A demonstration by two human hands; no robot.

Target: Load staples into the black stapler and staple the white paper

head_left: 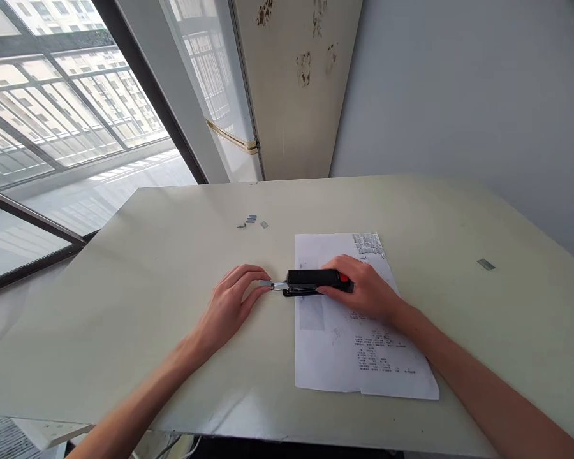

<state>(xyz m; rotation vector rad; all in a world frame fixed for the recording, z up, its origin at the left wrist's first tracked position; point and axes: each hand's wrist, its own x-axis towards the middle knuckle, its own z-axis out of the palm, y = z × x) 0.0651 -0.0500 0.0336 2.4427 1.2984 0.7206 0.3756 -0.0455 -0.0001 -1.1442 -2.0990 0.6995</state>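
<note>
Left hand [236, 290]: left of the printed sheet [328, 360], I saw it pinch a grey strip [264, 283], likely for fine control.
Black stapler [313, 278]: spanned the sheet's left edge, metal rail [279, 286] protruding leftward.
Right hand [366, 287]: above the sheet, wrapped round the stapler, seemingly bracing it.

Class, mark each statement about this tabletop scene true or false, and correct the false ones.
1. The right hand holds a black stapler. True.
2. The left hand lies flat on the table. False: its fingertips pinch a small grey strip at the stapler's left end.
3. Printed paper lies on the table. True.
4. The stapler is entirely red. False: it is mostly black, with a small red patch.
</note>
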